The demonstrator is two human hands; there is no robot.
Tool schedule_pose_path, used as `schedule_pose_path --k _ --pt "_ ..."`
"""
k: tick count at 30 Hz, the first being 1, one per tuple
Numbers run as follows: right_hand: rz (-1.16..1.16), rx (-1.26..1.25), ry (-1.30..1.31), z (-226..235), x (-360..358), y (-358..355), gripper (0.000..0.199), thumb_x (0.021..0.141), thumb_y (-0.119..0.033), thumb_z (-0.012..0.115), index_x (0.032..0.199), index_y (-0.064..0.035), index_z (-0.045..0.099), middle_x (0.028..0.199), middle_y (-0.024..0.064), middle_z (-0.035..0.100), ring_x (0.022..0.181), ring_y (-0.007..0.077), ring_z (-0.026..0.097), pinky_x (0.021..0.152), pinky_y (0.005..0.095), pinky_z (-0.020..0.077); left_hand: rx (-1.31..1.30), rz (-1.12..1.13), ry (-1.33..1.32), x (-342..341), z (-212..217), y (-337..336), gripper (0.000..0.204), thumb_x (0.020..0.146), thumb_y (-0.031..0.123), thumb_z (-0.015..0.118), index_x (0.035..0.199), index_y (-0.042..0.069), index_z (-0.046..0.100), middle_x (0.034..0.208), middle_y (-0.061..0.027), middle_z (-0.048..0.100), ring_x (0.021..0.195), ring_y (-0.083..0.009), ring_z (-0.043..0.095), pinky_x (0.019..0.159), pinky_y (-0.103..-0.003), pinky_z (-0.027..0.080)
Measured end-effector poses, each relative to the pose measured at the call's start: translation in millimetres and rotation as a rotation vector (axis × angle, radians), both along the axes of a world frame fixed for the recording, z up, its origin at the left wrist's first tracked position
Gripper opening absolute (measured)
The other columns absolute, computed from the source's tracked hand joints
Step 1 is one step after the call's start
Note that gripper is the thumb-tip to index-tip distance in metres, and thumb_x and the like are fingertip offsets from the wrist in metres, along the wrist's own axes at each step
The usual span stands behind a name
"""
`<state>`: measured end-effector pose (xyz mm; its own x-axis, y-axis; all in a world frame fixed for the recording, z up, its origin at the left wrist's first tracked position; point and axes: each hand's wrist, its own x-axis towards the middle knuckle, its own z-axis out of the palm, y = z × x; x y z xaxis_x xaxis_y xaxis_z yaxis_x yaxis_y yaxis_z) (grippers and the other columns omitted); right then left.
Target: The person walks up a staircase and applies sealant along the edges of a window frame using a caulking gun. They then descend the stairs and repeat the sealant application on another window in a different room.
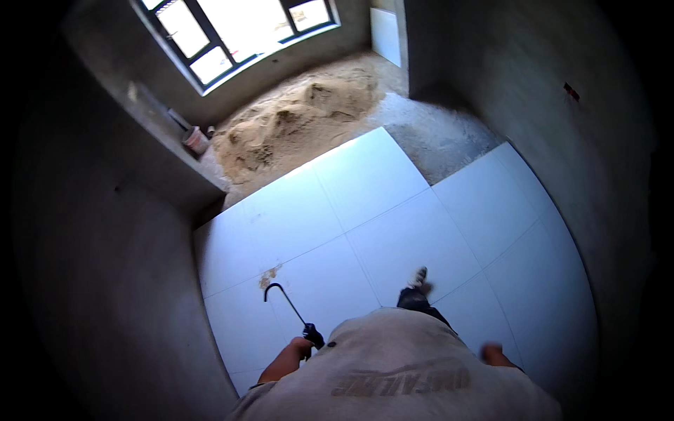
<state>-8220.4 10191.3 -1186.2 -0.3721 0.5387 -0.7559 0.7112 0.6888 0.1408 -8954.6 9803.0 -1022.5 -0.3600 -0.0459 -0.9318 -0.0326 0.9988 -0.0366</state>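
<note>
A thin black rod with a hooked end (284, 295) extends forward from my left hand (302, 346) at the lower left. Its thicker black part (314, 335) lies against that hand, which is closed around it. I cannot make out what kind of tool it is. On the other side of my body, my right hand (493, 350) hangs low over the tiles, blurred and partly covered by my shirt, so its fingers do not show. One shoe (420, 277) and a dark trouser leg are visible on the pale floor tiles (400, 238).
Past the stepped tile edge lies a heap of sand (302, 112) below a dark-framed window (242, 28). Bare grey floor (435, 137) shows at right of it. A bucket (195, 140) stands by the left wall. A brown smear (269, 276) marks one tile. Bare walls flank both sides.
</note>
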Motion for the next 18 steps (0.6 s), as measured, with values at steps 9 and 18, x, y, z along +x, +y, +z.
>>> schedule_pose_path --k 9,18 --pt "-0.112 -0.143 0.074 77 -307 320 0.018 0.094 -0.023 0.060 0.096 -0.0142 0.075 0.101 0.0115 0.076 0.092 0.0310 0.073 0.079 0.0475 0.0580 0.100 -0.177 0.399 -146 29 220 0.028 0.082 0.021 0.070 0.096 -0.003 0.074 0.097 -0.0241 0.075 0.093 -0.0392 0.074 0.079 -0.047 0.058" --pt "-0.983 -0.277 1.216 238 -761 681 0.027 0.092 -0.028 0.069 0.080 -0.0037 0.067 0.073 0.0050 0.067 0.064 0.0142 0.061 0.060 0.0340 0.0486 0.239 -0.157 0.476 -337 24 437 0.028 0.083 0.022 0.067 0.096 -0.001 0.074 0.096 -0.0254 0.075 0.094 -0.0428 0.072 0.080 -0.049 0.057"
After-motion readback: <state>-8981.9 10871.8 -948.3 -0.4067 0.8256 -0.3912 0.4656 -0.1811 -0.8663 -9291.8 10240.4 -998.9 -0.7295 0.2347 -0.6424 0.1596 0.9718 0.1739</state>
